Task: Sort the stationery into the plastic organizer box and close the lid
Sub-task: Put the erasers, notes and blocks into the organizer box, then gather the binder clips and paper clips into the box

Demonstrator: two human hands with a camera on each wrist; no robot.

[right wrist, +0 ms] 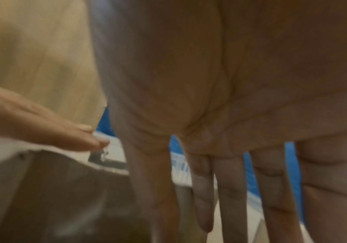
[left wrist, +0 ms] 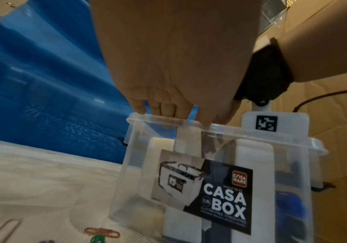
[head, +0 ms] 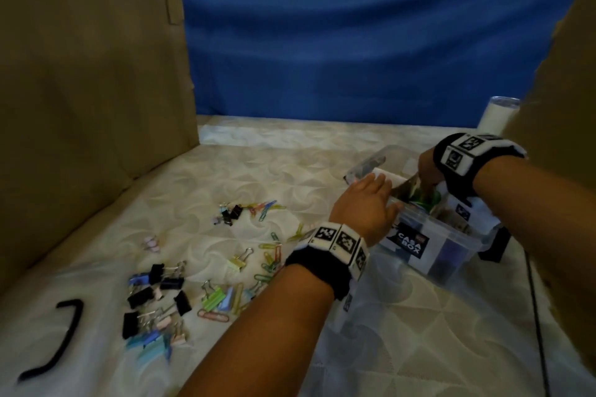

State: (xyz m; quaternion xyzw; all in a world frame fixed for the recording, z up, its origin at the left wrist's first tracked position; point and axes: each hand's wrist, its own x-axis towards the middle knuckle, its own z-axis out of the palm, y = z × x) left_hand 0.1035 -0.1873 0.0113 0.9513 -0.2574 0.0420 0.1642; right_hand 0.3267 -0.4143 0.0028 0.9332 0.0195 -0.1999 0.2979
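Sprung steel binder clips [head: 154, 293] and slick paper clips [head: 269, 255] lie scattered nearest you on the quilted mattress [head: 403, 348]; pinch each across its body. Beyond, your left hand [head: 362, 203] steadies the light, clear plastic organizer box [head: 448, 255] by its rim; your right hand [head: 427, 171] reaches inside, fingers straight, seemingly empty.

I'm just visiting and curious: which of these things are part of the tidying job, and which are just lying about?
Part of the job:
- clear organizer box
- its lid behind
- binder clips
- paper clips
- left hand on the box rim
- right hand over the box

Just lying about:
- white cup
- black cable
- black curved strip
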